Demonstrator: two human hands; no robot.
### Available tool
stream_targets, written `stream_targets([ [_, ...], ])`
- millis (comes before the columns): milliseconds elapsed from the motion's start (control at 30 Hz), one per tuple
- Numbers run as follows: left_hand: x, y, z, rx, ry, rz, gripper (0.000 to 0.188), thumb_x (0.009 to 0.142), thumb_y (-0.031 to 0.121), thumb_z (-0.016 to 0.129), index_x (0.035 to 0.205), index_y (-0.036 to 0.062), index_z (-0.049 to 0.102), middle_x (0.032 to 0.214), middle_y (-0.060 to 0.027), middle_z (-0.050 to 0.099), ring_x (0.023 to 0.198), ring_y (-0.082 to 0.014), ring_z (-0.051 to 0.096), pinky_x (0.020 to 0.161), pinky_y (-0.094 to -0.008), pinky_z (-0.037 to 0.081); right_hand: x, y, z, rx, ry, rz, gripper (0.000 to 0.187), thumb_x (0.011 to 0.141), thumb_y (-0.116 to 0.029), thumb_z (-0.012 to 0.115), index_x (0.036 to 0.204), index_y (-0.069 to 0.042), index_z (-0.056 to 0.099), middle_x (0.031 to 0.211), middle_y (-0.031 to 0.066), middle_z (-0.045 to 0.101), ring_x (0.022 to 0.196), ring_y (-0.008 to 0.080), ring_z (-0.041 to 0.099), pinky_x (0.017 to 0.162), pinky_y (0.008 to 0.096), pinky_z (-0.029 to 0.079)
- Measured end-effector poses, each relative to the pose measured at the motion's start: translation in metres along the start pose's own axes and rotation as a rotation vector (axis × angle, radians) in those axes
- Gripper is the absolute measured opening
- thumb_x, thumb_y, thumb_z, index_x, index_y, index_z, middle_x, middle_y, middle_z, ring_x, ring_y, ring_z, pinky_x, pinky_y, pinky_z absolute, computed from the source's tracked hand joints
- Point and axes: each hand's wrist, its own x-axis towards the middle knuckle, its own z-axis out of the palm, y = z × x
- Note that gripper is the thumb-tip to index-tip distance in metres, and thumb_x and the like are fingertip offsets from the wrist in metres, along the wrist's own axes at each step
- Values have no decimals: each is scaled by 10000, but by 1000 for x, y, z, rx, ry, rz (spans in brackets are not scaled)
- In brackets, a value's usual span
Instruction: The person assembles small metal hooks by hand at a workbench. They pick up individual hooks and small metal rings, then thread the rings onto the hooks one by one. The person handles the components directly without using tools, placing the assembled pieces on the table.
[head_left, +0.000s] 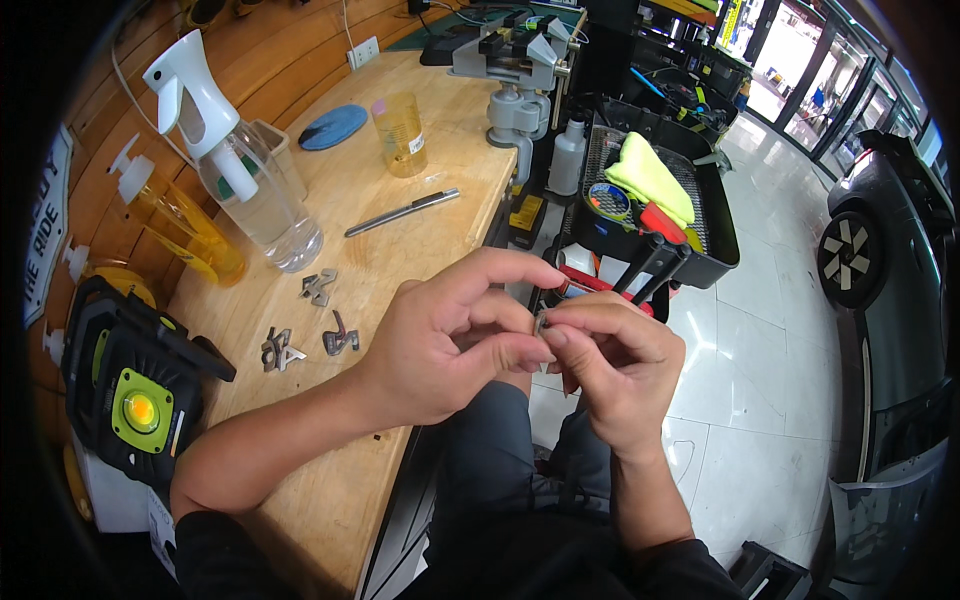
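Above the front edge of the wooden workbench (330, 420), my two hands meet at their fingertips. My left hand (445, 340) pinches a small grey metal-looking piece (541, 323) between thumb and fingers, its index finger arched above. From the other side my right hand (622, 365) grips the same piece with thumb and forefinger. Fingers cover most of it, so its exact kind cannot be made out. On the bench left of my hands lie silvery letter emblems in small groups: one pile (318, 287), another (340, 335) and a third (283, 350).
A silver pen-like tool (402, 212) lies beyond my left hand. Behind it stand an amber cup (400, 135), a clear spray bottle (265, 210), an amber pump bottle (190, 230) and a vise (515, 60). A lit work lamp (140, 410) sits left; a black tool cart (715, 240) stands right.
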Motion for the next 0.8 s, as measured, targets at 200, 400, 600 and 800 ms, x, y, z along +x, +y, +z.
stream_targets([
  [200,-1,-4,-4,113,-45,64,473,939,-43,686,1358,-29,466,868,-55,692,859,-106,682,802,-241,564,4,2,0,-392,-9,-385,155,813,93,729,940,20,680,887,109,674,676,155,642,544,244,494],
  [400,0,-2,-1,17,-39,14,469,943,-43,680,1357,-34,462,859,-65,691,839,-109,679,787,-250,566,13,5,-5,-444,-110,-462,188,807,100,700,948,-1,626,877,99,639,652,164,622,497,272,478],
  [600,-1,0,1,23,-20,5,451,955,-44,661,1357,-37,457,861,-79,702,821,-113,679,775,-256,568,11,8,-10,-278,-183,-272,168,833,96,662,957,-1,604,897,85,599,653,111,597,514,239,454],
  [800,1,-2,1,21,4,2,407,970,-35,642,1341,-43,475,886,-92,717,813,-109,681,768,-259,574,-2,10,-15,71,-197,-26,108,903,95,584,985,25,589,948,59,580,742,37,570,622,176,447],
])
